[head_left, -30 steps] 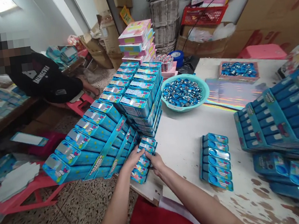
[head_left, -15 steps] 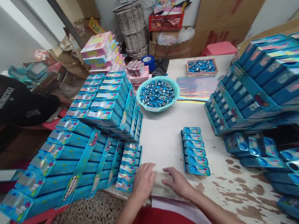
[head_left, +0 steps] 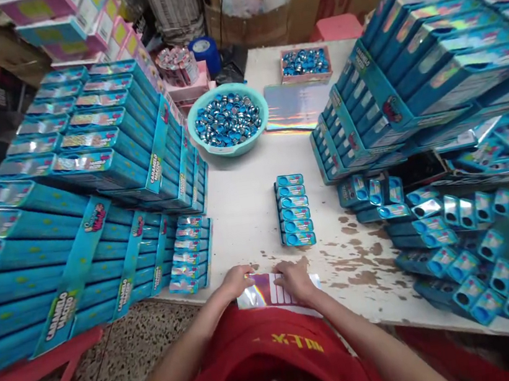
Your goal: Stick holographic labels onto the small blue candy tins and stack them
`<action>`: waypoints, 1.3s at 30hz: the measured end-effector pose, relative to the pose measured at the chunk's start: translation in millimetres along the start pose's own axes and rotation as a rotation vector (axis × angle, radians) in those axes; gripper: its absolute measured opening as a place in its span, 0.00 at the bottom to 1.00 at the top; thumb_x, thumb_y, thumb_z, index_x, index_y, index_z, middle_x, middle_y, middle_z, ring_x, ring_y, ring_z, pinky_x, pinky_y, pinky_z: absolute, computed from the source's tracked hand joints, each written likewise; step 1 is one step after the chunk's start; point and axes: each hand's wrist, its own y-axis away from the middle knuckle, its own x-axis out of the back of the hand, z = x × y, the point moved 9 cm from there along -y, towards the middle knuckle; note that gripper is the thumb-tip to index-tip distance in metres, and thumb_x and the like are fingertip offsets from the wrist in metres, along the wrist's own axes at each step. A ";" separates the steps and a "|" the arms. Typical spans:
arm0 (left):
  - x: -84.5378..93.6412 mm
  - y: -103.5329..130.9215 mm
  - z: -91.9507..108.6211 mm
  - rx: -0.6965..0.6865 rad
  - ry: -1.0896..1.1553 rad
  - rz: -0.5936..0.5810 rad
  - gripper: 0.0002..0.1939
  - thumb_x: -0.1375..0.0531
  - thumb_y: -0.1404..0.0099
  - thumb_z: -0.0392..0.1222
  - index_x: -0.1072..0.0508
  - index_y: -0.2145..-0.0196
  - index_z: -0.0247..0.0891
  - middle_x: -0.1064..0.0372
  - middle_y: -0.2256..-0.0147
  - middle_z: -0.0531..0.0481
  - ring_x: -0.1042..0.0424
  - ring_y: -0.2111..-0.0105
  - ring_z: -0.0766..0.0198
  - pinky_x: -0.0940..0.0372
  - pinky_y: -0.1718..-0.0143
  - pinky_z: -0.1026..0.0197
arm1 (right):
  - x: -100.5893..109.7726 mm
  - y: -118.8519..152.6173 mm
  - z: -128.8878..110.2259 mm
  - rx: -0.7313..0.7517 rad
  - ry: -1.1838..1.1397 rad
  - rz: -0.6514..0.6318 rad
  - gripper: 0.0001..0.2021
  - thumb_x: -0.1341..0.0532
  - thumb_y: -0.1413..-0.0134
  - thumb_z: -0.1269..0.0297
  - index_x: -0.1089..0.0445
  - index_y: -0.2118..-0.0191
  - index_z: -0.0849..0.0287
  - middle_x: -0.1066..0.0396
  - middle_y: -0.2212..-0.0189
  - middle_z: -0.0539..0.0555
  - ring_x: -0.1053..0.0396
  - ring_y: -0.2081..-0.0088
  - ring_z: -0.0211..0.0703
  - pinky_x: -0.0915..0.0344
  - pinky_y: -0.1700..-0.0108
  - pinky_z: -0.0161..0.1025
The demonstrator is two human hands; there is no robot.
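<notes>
A shiny holographic sticker sheet (head_left: 262, 297) with several white strips lies at the table's front edge, against the red clothing. My left hand (head_left: 237, 282) is closed on its upper left corner. Over the right part of the sheet, my right hand (head_left: 295, 280) has its fingers curled and pressed together on it; what lies under the fingertips is partly hidden. Beyond my hands stands a short row of small blue boxes (head_left: 295, 213) in a tray, each top with a round blue spot. To the left is a similar tray of blue boxes (head_left: 190, 255) with shiny tops.
Tall stacks of blue box trays rise at the left (head_left: 136, 150) and right (head_left: 378, 99). A turquoise bowl (head_left: 231, 150) of blue-and-silver discs stands at the back, near a pink box (head_left: 308, 77) of similar pieces. Loose blue boxes (head_left: 450, 252) crowd the right side.
The view has tilted down and shifted right. My hands, earlier apart with fingers loose near the table edge, are now on the sticker sheet.
</notes>
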 end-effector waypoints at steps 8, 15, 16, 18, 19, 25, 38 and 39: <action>-3.1 -12.3 47.2 -0.153 -0.055 0.013 0.10 0.46 0.42 0.40 0.25 0.66 0.43 0.27 0.71 0.54 0.31 0.69 0.65 0.45 0.68 0.67 | 23.6 13.8 38.8 -0.074 -0.057 0.051 0.05 0.41 0.49 0.70 0.29 0.67 0.57 0.28 0.67 0.51 0.33 0.62 0.41 0.43 0.62 0.33; 6.0 -23.2 65.5 -0.224 0.058 -0.013 0.13 0.45 0.43 0.44 0.24 0.62 0.42 0.25 0.63 0.52 0.30 0.63 0.63 0.42 0.64 0.66 | 30.2 18.3 37.2 -0.008 0.088 0.204 0.10 0.43 0.47 0.70 0.28 0.59 0.56 0.30 0.64 0.56 0.36 0.58 0.48 0.41 0.56 0.40; 6.3 -23.5 66.3 -0.220 0.061 -0.013 0.13 0.44 0.43 0.44 0.24 0.63 0.41 0.25 0.63 0.51 0.30 0.64 0.63 0.42 0.64 0.66 | 28.7 18.6 32.3 0.018 0.122 0.242 0.12 0.43 0.46 0.69 0.29 0.56 0.56 0.30 0.63 0.57 0.37 0.58 0.49 0.41 0.55 0.42; 6.0 -24.6 64.3 -0.172 0.045 -0.004 0.12 0.45 0.42 0.43 0.23 0.66 0.40 0.25 0.67 0.51 0.30 0.66 0.63 0.42 0.67 0.66 | 23.0 18.9 22.0 0.084 0.176 0.293 0.14 0.45 0.44 0.67 0.30 0.53 0.56 0.31 0.62 0.59 0.38 0.58 0.51 0.41 0.55 0.44; 5.8 -25.1 62.7 -0.142 0.034 0.007 0.12 0.46 0.42 0.42 0.23 0.67 0.40 0.25 0.69 0.51 0.30 0.68 0.64 0.43 0.68 0.66 | 19.1 18.8 17.8 0.117 0.196 0.301 0.14 0.46 0.42 0.66 0.30 0.52 0.55 0.32 0.63 0.59 0.38 0.59 0.51 0.42 0.55 0.46; 3.4 -28.2 57.5 -0.034 -0.039 0.055 0.11 0.46 0.42 0.40 0.24 0.69 0.40 0.25 0.67 0.51 0.30 0.66 0.64 0.44 0.68 0.66 | 1.5 21.8 12.5 0.227 0.248 0.250 0.17 0.49 0.40 0.69 0.34 0.47 0.54 0.32 0.57 0.58 0.39 0.57 0.49 0.44 0.54 0.48; -2.6 -20.0 62.0 -0.098 -0.112 0.151 0.13 0.49 0.38 0.40 0.25 0.65 0.41 0.27 0.63 0.47 0.31 0.60 0.58 0.41 0.58 0.60 | 50.5 47.4 -17.5 0.250 -0.083 0.337 0.09 0.47 0.42 0.64 0.30 0.69 0.56 0.31 0.72 0.54 0.36 0.65 0.44 0.40 0.60 0.41; 0.4 -15.8 65.9 -0.137 -0.087 0.197 0.12 0.49 0.37 0.40 0.25 0.65 0.41 0.27 0.61 0.47 0.32 0.58 0.58 0.42 0.54 0.59 | 62.6 52.9 -21.3 0.250 -0.143 0.366 0.09 0.46 0.42 0.63 0.31 0.70 0.56 0.31 0.72 0.53 0.36 0.66 0.44 0.40 0.61 0.40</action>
